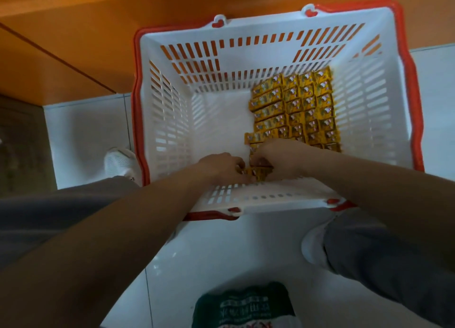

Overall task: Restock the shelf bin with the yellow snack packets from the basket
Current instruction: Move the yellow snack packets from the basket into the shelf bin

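A white slotted basket (221,56) with a red rim stands on the floor below me. Several yellow snack packets (295,108) lie in tidy rows on the right side of its bottom. Both my hands reach down to the near end of those rows. My left hand (221,166) and my right hand (278,157) curl around a small bunch of yellow packets (257,172) held between them, close to the basket's near wall. The shelf bin is out of view.
An orange shelf base (73,32) runs along the top and left behind the basket. White floor tiles (221,253) surround it. My feet in white shoes (120,164) and grey trouser legs flank the basket. A dark green printed cloth (243,305) shows at the bottom edge.
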